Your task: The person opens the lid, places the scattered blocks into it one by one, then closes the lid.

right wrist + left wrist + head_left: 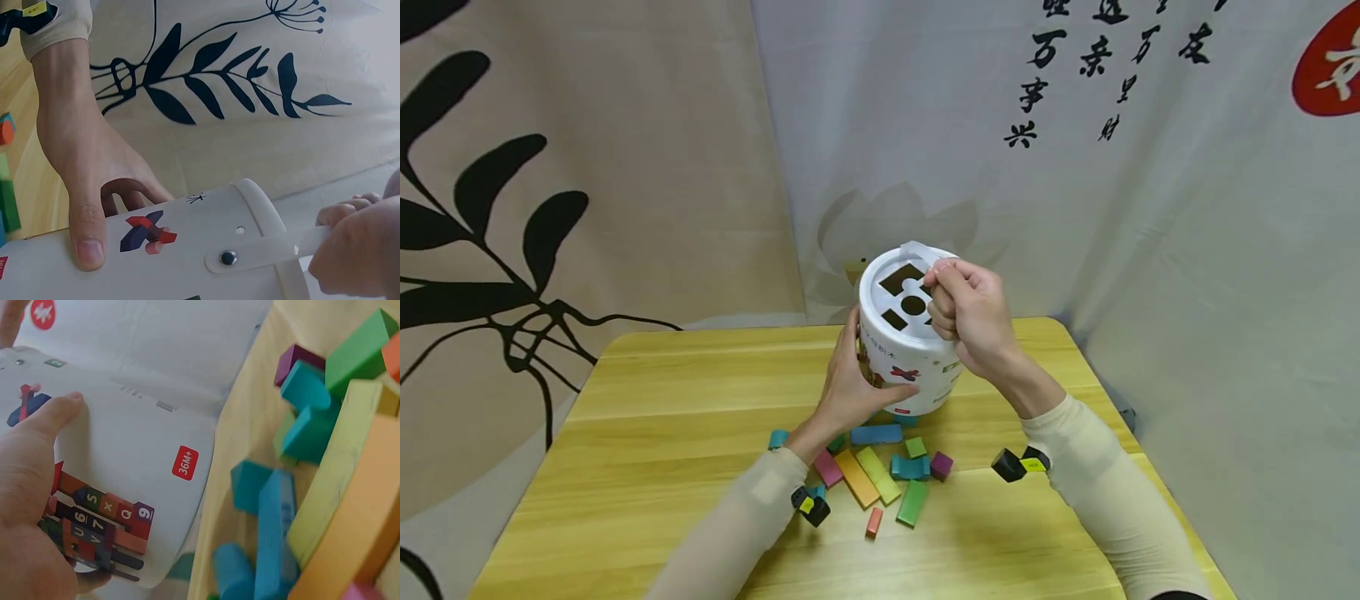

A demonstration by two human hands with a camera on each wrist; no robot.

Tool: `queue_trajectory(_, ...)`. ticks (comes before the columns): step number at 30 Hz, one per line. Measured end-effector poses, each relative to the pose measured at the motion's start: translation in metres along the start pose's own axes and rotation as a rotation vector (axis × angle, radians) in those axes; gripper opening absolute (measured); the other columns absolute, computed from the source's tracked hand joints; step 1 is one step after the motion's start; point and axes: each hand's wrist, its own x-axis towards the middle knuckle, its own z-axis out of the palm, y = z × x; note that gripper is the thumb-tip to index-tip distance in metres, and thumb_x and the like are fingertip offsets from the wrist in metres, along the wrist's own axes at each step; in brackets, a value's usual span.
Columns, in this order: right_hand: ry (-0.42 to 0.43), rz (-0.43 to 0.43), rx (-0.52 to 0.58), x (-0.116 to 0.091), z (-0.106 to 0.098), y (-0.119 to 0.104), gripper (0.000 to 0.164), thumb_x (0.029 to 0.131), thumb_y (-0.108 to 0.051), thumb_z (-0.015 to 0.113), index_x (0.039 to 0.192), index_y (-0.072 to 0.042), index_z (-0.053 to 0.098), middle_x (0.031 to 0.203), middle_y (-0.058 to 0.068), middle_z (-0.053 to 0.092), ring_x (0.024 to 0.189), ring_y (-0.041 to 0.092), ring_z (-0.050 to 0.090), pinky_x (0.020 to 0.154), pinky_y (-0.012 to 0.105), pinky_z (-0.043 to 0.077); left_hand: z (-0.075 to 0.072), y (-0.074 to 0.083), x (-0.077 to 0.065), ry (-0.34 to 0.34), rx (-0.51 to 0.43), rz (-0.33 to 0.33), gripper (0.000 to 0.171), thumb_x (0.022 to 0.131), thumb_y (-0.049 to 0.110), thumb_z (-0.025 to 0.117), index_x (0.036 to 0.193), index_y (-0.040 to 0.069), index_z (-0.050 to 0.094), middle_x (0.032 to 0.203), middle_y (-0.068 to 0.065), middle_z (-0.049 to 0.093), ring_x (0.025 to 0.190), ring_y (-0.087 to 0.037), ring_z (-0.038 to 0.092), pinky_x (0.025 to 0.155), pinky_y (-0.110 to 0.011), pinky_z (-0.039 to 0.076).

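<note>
A white cylindrical block bucket (921, 371) is held up at the far middle of the table, tilted so its lid (927, 326) with cut-out holes faces me. My left hand (848, 385) grips its side, thumb across the front and fingers reaching round behind. The right hand (979, 315) curls round the strap handle (269, 249), at the lid's right side in the head view. In the left wrist view, printed letter blocks and a red "36M+" label (185, 463) show on the bucket wall. What is inside the bucket is hidden.
Loose coloured blocks lie on the wooden table (685, 400) just in front of the bucket: an orange block (857, 478), a blue block (876, 434), a green block (912, 504), a small red block (874, 522) and several others. Printed curtains (880, 167) hang behind.
</note>
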Motion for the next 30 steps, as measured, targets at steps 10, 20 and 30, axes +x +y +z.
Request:
queue_trajectory(10, 0.082, 0.032, -0.027, -0.029, -0.042, -0.020, 0.026, 0.111, -0.006, 0.040, 0.090, 0.003, 0.053, 0.051, -0.005, 0.027, 0.042, 0.008, 0.018, 0.037, 0.025, 0.009, 0.059, 0.014, 0.000, -0.108, -0.024, -0.071, 0.138, 0.060, 0.056, 0.093, 0.165, 0.040, 0.005, 0.155, 0.017, 0.031, 0.132, -0.005, 0.038, 0.107, -0.045, 0.042)
queue_trajectory(20, 0.147, 0.047, -0.065, -0.052, -0.070, -0.027, 0.026, 0.111, -0.009, 0.043, 0.092, 0.004, 0.054, 0.051, -0.005, 0.028, 0.043, 0.009, 0.019, 0.038, 0.027, 0.009, 0.098, 0.024, -0.007, -0.207, -0.023, -0.121, 0.140, 0.060, 0.059, 0.092, 0.165, 0.040, 0.000, 0.155, 0.012, 0.030, 0.131, -0.006, 0.038, 0.107, -0.043, 0.044)
queue_trajectory(30, 0.142, 0.093, -0.069, -0.063, -0.083, -0.016, 0.027, 0.112, -0.010, 0.041, 0.092, 0.003, 0.053, 0.052, -0.004, 0.027, 0.044, 0.010, 0.018, 0.040, 0.028, 0.009, 0.108, 0.014, -0.017, -0.231, -0.019, -0.132, 0.140, 0.061, 0.062, 0.090, 0.165, 0.041, -0.001, 0.158, 0.015, 0.025, 0.133, -0.005, 0.034, 0.108, -0.045, 0.043)
